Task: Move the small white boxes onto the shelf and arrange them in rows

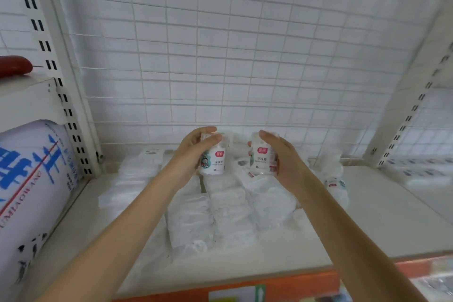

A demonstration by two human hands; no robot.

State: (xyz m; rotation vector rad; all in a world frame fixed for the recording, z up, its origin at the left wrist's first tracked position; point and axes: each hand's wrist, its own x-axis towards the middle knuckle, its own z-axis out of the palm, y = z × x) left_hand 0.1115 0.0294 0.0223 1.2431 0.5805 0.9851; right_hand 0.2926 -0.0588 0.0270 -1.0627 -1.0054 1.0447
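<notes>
Here two small white boxes are held upright above the shelf, toward its back, one in each hand. The left hand is wrapped round the left box from the side, with the thumb and fingers curled over its top; the right hand is closed in the same way on the right box, fingers across the top edge. The two boxes are near each other but apart, with their red labels turned toward the camera. Below and in front of them, rows of white packs are already laid flat on the shelf; whether these are the same goods cannot be told through the blur. For the step to be done well, each box should probably be lowered straight down and kept upright, so that its base is seated flat before the fingers are loosened. The labels are best kept facing forward and the sides brought flush, so that a straight row is formed. Care is likely needed over the uneven packs beneath, since a tall box set on a soft surface could be tipped.
</notes>
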